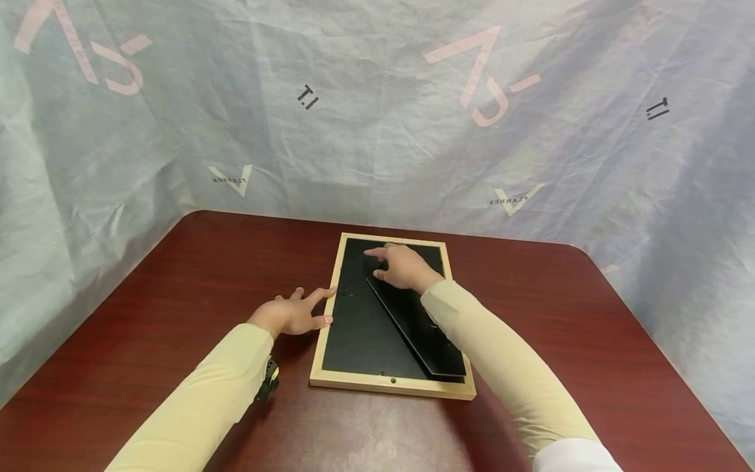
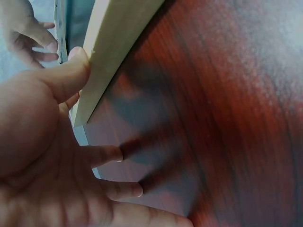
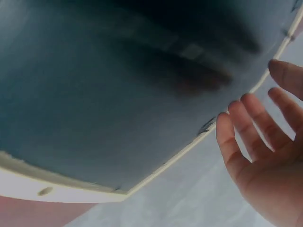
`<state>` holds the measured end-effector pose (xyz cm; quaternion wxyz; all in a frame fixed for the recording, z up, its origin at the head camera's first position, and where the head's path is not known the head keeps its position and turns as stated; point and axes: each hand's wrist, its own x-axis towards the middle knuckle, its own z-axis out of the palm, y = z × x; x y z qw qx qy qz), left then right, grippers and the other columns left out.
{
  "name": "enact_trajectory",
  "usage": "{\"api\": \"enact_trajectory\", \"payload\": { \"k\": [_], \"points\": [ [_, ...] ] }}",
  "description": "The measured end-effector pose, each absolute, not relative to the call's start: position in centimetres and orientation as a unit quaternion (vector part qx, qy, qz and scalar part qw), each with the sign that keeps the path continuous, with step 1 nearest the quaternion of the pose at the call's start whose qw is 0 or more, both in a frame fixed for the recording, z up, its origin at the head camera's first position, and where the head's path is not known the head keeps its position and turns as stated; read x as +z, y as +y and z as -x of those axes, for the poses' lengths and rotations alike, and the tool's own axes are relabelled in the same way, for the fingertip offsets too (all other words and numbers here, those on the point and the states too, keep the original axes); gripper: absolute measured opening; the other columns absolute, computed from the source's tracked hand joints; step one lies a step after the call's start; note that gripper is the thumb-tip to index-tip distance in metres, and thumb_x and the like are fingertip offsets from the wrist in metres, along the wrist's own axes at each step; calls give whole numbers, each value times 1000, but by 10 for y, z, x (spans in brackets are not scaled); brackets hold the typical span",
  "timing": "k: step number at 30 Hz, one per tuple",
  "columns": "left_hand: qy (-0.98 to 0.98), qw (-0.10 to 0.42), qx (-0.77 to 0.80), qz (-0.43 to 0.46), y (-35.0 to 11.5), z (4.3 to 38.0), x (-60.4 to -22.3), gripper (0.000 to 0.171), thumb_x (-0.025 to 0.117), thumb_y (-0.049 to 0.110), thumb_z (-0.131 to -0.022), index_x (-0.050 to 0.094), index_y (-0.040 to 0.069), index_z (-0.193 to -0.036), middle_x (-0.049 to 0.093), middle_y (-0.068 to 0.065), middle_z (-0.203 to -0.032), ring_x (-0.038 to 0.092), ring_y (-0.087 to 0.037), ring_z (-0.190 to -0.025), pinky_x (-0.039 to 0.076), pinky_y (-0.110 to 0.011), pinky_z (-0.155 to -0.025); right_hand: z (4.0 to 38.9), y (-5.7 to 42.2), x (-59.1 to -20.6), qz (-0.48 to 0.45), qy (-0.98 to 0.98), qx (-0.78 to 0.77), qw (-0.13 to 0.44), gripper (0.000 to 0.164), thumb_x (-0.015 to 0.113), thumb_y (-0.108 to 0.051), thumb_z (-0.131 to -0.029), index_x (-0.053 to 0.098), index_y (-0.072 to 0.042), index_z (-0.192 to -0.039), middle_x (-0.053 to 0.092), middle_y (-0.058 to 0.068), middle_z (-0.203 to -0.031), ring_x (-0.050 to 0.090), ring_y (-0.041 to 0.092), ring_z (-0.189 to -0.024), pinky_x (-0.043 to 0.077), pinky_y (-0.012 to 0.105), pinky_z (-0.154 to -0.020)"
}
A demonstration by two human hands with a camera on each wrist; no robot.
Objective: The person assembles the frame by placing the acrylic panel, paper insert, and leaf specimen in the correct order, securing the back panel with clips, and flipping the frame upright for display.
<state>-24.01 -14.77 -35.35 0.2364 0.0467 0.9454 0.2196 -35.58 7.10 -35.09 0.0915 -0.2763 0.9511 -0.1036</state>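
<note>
A picture frame [image 1: 407,385] with a pale wooden rim lies back side up on the table, its black backing board [image 1: 354,341] showing. Slanting across the board is a black easel-stand flap [image 1: 427,341], its near end slightly raised. My left hand [image 1: 295,316] is at the frame's left side, fingers spread; in the left wrist view its thumb [image 2: 75,64] rests against the wooden rim. Over the far part of the board is my right hand [image 1: 404,267], index finger stretched leftward. The right wrist view shows those fingers [image 3: 258,125] loosely extended near the frame's edge.
The frame rests on a reddish-brown wooden table [image 1: 206,282] with rounded far corners. A pale grey printed cloth [image 1: 377,131] hangs behind and along both sides. Small dark metal clips [image 3: 207,126] sit along the rim's inner edge.
</note>
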Motion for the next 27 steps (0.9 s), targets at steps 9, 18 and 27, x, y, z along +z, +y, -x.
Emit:
{"api": "enact_trajectory", "payload": {
  "k": [9,18,27],
  "points": [
    [944,241,222,-44,-149,241,-354,63,53,36,-107,25,23,-162,12,-37,-161,10,-65,-143,14,-75,-112,348,47,-343,325,935,-35,138,67,66,-12,-101,38,-31,-158,55,11,-145,62,29,-120,51,41,-96],
    [945,243,214,-45,-151,249,-367,65,53,37,-107,23,25,-163,12,-34,-163,9,-62,-146,12,-74,-113,351,38,-341,300,933,-14,197,72,49,0,-103,33,-44,-157,18,14,-168,66,25,-106,41,28,-59],
    [947,240,208,-45,-147,240,-352,64,54,37,-107,25,22,-162,14,-37,-161,12,-64,-144,15,-74,-112,358,39,-338,296,927,-9,231,80,46,3,-101,27,-50,-157,13,11,-170,62,18,-92,38,26,-53]
  ]
}}
